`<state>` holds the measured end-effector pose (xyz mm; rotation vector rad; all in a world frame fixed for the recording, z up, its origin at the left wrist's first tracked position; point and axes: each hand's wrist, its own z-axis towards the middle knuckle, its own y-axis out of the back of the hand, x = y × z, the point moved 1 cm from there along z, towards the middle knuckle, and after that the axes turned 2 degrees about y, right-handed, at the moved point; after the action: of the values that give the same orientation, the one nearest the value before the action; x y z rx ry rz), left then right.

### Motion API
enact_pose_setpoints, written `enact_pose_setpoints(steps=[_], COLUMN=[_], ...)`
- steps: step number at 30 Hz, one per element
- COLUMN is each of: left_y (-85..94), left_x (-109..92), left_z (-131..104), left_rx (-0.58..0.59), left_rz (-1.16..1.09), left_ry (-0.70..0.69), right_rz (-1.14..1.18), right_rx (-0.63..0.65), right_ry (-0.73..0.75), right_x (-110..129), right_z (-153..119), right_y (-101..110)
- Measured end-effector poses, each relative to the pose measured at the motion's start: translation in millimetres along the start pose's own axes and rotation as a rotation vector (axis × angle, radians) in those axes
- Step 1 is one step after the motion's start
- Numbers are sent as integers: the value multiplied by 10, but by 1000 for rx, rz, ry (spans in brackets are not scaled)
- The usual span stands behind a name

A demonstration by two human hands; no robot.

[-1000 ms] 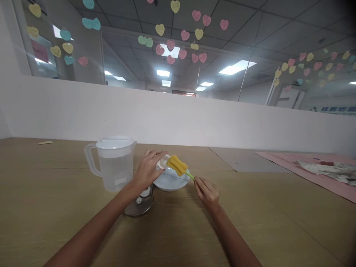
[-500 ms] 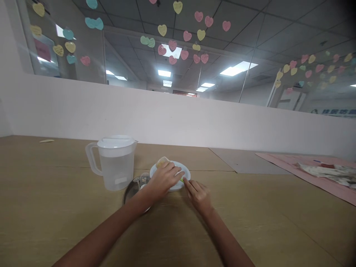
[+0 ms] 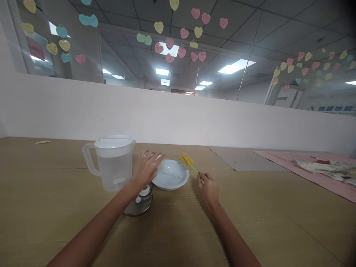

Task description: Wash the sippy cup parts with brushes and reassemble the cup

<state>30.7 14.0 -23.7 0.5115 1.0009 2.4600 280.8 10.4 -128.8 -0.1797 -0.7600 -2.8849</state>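
Note:
My left hand [image 3: 147,170] has its fingers curled over a clear container [image 3: 143,152], mostly hidden behind them, at the left rim of a white plate [image 3: 171,183]. Between the fingers of my right hand [image 3: 208,187] is the thin green handle of a brush [image 3: 187,160]. Its yellow sponge head is raised over the plate's right back edge, apart from the container. A round metal tray [image 3: 137,210] with small white and clear parts on it lies below my left wrist, partly covered by it.
A lidded clear pitcher [image 3: 115,167] holding liquid stands left of my left hand. Farther right, a pink cloth [image 3: 278,159] has crumpled items on it. A white wall [image 3: 172,118] with a window above it borders the table's back.
The yellow sponge head has come out of the clear container. My left hand has moved left with the container, and my right hand has moved right with the brush, uncovering the plate.

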Motion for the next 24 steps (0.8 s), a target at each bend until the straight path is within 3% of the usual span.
enact_pose_setpoints(steps=[3,6,10,13,18,21,24], left_y=[83,217,360,376,241,155,177], left_x=[-63,-219,-563,-802,-887,-836,-804], left_z=[21,18,-71,-160,-269,-336,-370], left_rx=[-18,42,232,316,386,445,489], left_rz=[-265,-559,-786,-834,-794,-670,-545], left_ry=[230,323,251,123,46,65,47], right_rz=[-51,-69,-71,-72,-30,55,141], right_rx=[58,262,630,772,762,631,480], right_ry=[-90,-167,-229,-248,-239,-235,-184], right_x=[-75,-93,-45,-7,25,63,142], right_z=[-13,-28,-36,-29,-12,26,120], right_y=[-43,-75,-86,-71,-27,27,77])
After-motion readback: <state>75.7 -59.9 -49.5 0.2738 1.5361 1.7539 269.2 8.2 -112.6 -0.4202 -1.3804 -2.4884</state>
